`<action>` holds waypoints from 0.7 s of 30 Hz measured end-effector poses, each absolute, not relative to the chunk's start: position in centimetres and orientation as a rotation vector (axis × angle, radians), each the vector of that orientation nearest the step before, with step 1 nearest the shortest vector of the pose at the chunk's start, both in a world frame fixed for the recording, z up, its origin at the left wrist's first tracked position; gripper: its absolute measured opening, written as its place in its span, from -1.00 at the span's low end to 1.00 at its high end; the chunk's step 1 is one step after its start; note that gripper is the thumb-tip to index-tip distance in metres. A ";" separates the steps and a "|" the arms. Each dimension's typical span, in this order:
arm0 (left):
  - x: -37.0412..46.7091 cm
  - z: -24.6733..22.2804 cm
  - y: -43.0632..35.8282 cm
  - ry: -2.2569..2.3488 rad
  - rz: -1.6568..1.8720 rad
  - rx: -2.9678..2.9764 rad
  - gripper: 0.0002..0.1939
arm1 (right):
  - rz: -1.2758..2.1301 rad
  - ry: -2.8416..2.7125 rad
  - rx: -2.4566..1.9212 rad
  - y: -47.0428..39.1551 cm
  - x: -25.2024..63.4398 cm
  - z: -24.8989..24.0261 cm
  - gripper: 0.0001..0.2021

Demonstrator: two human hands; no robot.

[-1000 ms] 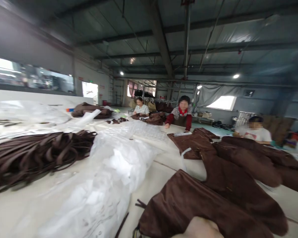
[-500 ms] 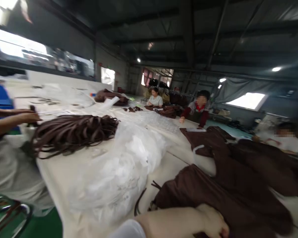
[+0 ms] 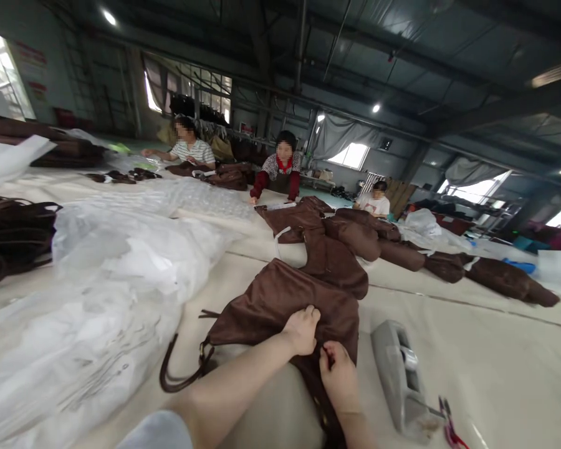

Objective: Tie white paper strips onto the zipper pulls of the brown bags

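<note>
A dark brown handbag [image 3: 266, 302] lies on the pale table in front of me. One strap with a metal fitting curls out at its left, and another brown strap [image 3: 318, 390] runs down toward me. My left hand [image 3: 303, 330] rests on the bag near its lower edge, fingers curled in on the material. Just to its right, my right hand [image 3: 339, 374] is closed in a pinch at the bag's edge where the strap begins. The fingertips partly cover what they pinch.
A grey tape dispenser [image 3: 395, 374] and red-handled snippers [image 3: 450, 427] lie to the right. Crumpled clear plastic [image 3: 121, 274] and a bundle of brown straps [image 3: 16, 237] cover the left. More brown bags [image 3: 341, 265] stretch behind. A co-worker [image 3: 280, 165] leans on the far side.
My view has swung right, bringing the tape dispenser and snippers in. My right hand has come into view at the bag beside my left. The neighbour's hands at far left are out of view.
</note>
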State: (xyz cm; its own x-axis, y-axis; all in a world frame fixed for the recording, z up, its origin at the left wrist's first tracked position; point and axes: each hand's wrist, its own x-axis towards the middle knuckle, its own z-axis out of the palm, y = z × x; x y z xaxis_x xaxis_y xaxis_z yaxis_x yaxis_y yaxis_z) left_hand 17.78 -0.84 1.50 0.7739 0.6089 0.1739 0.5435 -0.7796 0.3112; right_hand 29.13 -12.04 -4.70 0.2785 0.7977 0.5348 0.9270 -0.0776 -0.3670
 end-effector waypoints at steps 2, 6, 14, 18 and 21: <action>15.2 2.1 -0.5 0.800 0.484 2.668 -0.33 | -0.293 -1.642 -1.851 -11.7 29.1 -4.1 -0.85; 7.1 1.6 -0.4 1.111 0.603 2.672 -0.28 | -0.406 -2.052 -1.798 -9.5 28.5 -2.5 -0.83; 0.3 -2.5 -1.9 1.400 0.322 2.762 -0.34 | -0.661 -2.407 -1.866 -6.5 27.6 -1.4 -0.75; 1.3 -2.5 -1.6 1.442 0.344 2.744 -0.32 | -0.717 -2.527 -1.776 -6.5 28.5 -1.3 -0.74; 1.7 -2.4 -1.2 1.435 0.371 2.738 -0.29 | -0.735 -2.520 -1.744 -6.5 29.3 -2.0 -0.70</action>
State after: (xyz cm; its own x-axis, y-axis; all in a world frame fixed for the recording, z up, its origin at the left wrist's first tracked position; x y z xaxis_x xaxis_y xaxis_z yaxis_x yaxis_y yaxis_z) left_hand 1.74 -1.22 -2.39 0.5471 0.8137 0.1963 0.8071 -0.5750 0.1344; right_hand 29.33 -6.50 -1.96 -0.3876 0.8873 0.2500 0.8826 0.2790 0.3784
